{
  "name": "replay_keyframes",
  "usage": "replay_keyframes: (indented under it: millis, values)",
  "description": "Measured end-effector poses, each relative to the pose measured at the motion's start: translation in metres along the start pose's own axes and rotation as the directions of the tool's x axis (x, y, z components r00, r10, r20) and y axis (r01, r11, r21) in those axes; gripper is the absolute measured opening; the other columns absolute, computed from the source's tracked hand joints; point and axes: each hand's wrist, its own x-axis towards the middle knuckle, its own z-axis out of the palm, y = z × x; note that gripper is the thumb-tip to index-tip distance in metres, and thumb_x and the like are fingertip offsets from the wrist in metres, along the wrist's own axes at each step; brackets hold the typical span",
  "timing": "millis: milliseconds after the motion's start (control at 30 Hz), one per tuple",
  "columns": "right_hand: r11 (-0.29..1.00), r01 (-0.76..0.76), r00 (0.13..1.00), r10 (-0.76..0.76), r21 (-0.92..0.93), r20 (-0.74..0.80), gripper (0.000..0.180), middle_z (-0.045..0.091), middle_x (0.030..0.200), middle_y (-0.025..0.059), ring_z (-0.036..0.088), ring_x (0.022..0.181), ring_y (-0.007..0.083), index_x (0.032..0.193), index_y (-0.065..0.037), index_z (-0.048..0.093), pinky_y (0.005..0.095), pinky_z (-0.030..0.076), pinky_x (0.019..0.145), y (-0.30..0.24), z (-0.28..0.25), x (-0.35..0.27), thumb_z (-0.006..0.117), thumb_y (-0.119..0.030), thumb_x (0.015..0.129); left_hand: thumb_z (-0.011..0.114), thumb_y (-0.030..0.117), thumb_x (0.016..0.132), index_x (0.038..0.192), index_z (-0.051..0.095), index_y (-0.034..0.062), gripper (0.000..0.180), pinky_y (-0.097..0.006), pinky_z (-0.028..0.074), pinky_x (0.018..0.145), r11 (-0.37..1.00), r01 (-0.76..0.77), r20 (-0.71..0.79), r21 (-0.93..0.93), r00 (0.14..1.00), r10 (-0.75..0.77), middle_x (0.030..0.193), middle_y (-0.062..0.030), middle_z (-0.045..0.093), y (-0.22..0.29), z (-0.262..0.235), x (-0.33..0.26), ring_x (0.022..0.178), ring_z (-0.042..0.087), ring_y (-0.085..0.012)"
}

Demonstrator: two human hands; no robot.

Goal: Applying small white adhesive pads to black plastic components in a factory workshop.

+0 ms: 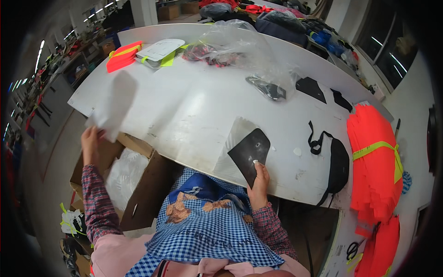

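Note:
At the left, my left hand pinches the lower end of a thin translucent sheet with a rounded top. The sheet stands up above an open cardboard box, which has crumpled clear plastic inside. Near the table's front edge, my right hand grips the lower corner of a black fabric panel, thumb on top. A small white bit shows at the thumb tip. Partly covered by the panel, another translucent sheet with faint stripes lies on the white table.
A black pouch with straps lies at the right beside a tied stack of orange-red fabric. Toward the back are black pieces, a bagged dark item, a clear plastic bag and cut-piece stacks. Scissors lie lower right.

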Motion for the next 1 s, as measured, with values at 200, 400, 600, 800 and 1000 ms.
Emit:
replay_keyframes:
  millis: [200,400,600,800,1000]
  values:
    - [1.0,0.005,1.0,-0.005,-0.004,-0.003,0.015,0.068,0.1,0.008,0.066,0.089,0.0158,0.102,-0.003,0.061,0.028,0.055,0.081,0.004,-0.001,0.002,0.063,-0.017,0.096,0.054,0.02,0.101,0.102,0.063,-0.0022,0.024,-0.039,0.052,0.066,0.566,-0.074,-0.244,0.821,0.852,0.464,0.088,-0.0177,0.069,-0.053,-0.109,-0.017,0.078,0.068,-0.0315]
    - [1.0,0.013,1.0,-0.013,-0.003,0.002,0.012,0.068,0.099,0.0078,0.066,0.088,0.0153,0.101,-0.003,0.061,0.0273,0.055,0.08,0.004,0.0,-0.001,0.063,-0.014,0.097,0.056,0.016,0.096,0.101,0.064,-0.0008,0.019,-0.05,0.051,0.077,0.401,0.043,-0.19,0.915,0.923,0.334,0.095,-0.0256,0.068,-0.152,-0.112,-0.037,0.091,0.065,-0.044]
    - [1.0,0.011,0.999,-0.01,-0.01,0.03,0.013,0.068,0.1,0.007,0.066,0.09,0.0169,0.102,-0.005,0.062,0.0298,0.056,0.082,0.005,-0.004,0.003,0.065,-0.015,0.095,0.057,0.012,0.09,0.089,0.068,-0.0026,0.018,-0.052,0.053,0.076,0.281,-0.019,0.022,0.959,1.0,-0.009,0.089,-0.0267,0.068,-0.235,-0.076,-0.09,0.088,0.066,-0.0446]
    - [1.0,0.003,1.0,-0.003,-0.018,0.006,0.013,0.068,0.1,0.0068,0.066,0.09,0.0167,0.102,-0.004,0.062,0.0297,0.056,0.082,0.003,-0.005,0.005,0.064,-0.015,0.096,0.067,0.017,0.081,0.089,0.071,-0.0041,0.023,-0.05,0.055,0.083,0.183,-0.133,0.191,0.974,0.915,-0.355,0.094,-0.0287,0.069,-0.293,-0.055,-0.124,0.092,0.068,-0.0449]
    - [0.999,0.01,1.0,-0.01,-0.038,-0.003,0.014,0.067,0.101,0.0064,0.065,0.091,0.0155,0.102,-0.004,0.061,0.029,0.055,0.083,0.014,-0.011,0.006,0.063,-0.016,0.097,0.068,0.017,0.072,0.085,0.072,-0.0022,0.024,-0.048,0.056,0.08,0.208,-0.064,0.182,0.976,0.765,-0.617,0.089,-0.0236,0.071,-0.24,-0.043,-0.085,0.087,0.069,-0.0418]
